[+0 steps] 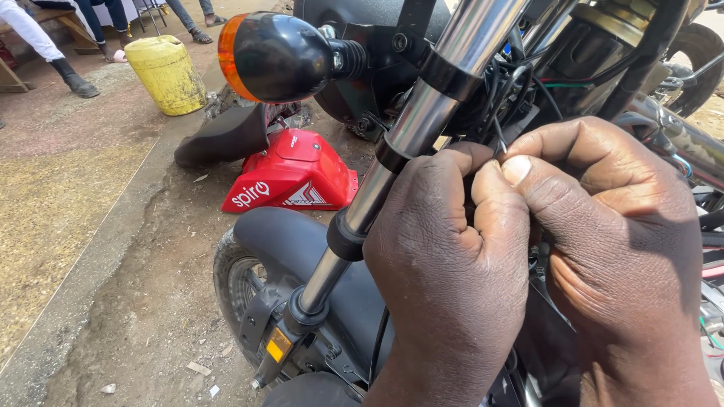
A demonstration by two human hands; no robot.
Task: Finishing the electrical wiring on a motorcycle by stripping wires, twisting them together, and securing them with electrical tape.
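Both hands sit close together just right of the shiny fork tube (422, 120), the left hand (452, 264) curled in a fist and the right hand (611, 234) pinching a thin black wire (499, 139) with it, so the wire stays steady.

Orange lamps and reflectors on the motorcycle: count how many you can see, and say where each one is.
2. One orange turn-signal lens sits on the black lamp at upper left; one small orange reflector is low on the fork beside the front wheel. Others may be hidden behind the hands.
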